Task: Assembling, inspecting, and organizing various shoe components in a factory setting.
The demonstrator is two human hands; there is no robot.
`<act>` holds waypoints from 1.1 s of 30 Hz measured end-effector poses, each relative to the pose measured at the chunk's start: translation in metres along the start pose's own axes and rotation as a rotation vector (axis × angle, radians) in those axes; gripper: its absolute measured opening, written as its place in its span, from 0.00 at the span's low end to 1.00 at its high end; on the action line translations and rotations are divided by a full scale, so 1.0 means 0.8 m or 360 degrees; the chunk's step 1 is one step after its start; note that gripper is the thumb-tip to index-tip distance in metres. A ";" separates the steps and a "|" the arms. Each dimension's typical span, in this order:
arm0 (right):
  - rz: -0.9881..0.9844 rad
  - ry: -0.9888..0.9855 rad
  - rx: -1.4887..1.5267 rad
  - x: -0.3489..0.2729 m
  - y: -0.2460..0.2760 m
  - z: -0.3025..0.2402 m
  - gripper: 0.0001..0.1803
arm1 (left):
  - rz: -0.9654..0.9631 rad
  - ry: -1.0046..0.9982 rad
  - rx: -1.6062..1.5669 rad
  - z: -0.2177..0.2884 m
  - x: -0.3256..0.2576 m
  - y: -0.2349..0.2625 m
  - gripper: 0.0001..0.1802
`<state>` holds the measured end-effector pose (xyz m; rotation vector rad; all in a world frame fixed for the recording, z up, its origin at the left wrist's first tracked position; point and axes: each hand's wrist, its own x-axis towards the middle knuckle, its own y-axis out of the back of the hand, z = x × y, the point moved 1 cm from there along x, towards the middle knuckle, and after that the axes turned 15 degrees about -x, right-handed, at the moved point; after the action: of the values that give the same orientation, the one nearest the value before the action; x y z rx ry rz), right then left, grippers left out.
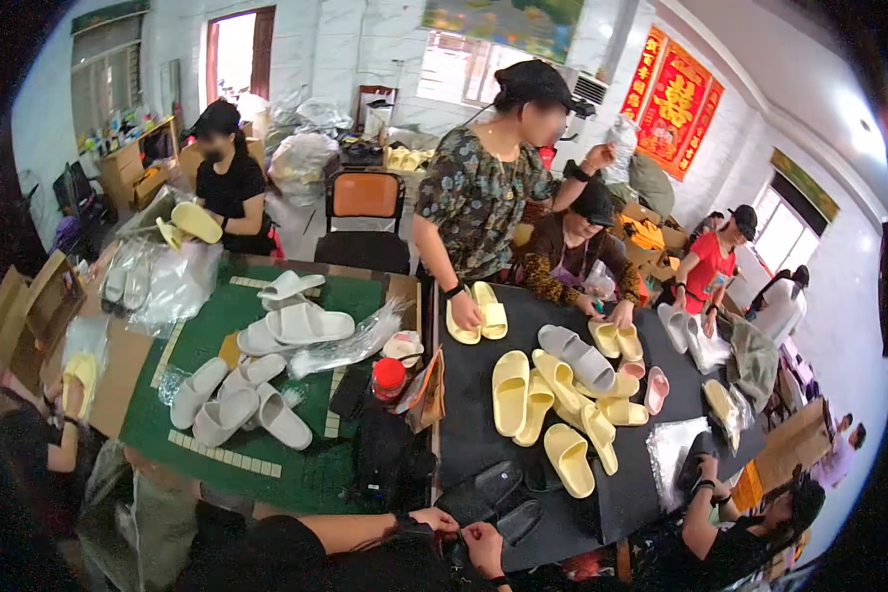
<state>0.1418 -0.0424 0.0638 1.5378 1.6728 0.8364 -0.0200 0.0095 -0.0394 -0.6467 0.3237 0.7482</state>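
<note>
At the table's near edge, my left hand (432, 520) and my right hand (482, 547) are close together, fingertips pinched. What sits between the fingers is too small to make out. Just beyond them lies a pair of black slide slippers (481, 493), partly hidden by my hands. Several pale yellow slippers (510, 393) are spread farther off on the black tabletop (474, 444), with a grey slipper (575, 357) and a small pink slipper (656, 391) among them.
On the green mat (148, 405) to the left lie grey slippers (311, 323) and clear plastic bags (350, 337). A red-lidded jar (389, 377) and a black bag (390, 454) stand between the tables. Co-workers handle slippers around the tables; clear bags (673, 459) lie at right.
</note>
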 end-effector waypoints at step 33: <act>-0.0070 -0.0179 0.0188 -0.010 -0.011 0.007 0.09 | 0.0006 0.0014 0.0054 -0.009 -0.005 -0.006 0.18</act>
<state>0.1421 -0.0511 0.0537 1.5907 1.6929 0.6260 -0.0193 0.0004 -0.0407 -0.6174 0.3453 0.7423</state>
